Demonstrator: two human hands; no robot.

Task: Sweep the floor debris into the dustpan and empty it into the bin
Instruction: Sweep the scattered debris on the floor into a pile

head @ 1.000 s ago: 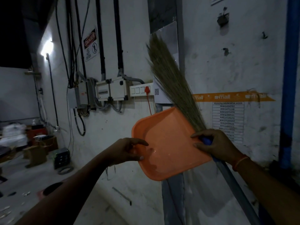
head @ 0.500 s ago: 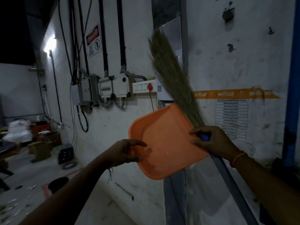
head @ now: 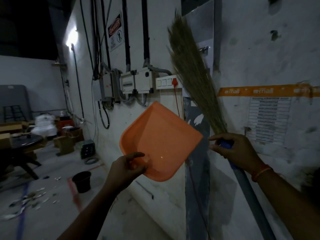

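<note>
A single head-worn camera looks forward, perhaps slightly downward, close to a dim white wall [head: 270, 54].

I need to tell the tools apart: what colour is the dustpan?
Orange, plain with no pattern. The dustpan shows clearly in the head view, the only one.

bare forearms without sleeves; an orange thread band [head: 261, 172] circles the right wrist.

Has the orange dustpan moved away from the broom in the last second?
Yes. The dustpan, held by the left hand, earlier overlapped the broom and right hand; now a strip of wall shows between them, so it shifted leftward.
</note>
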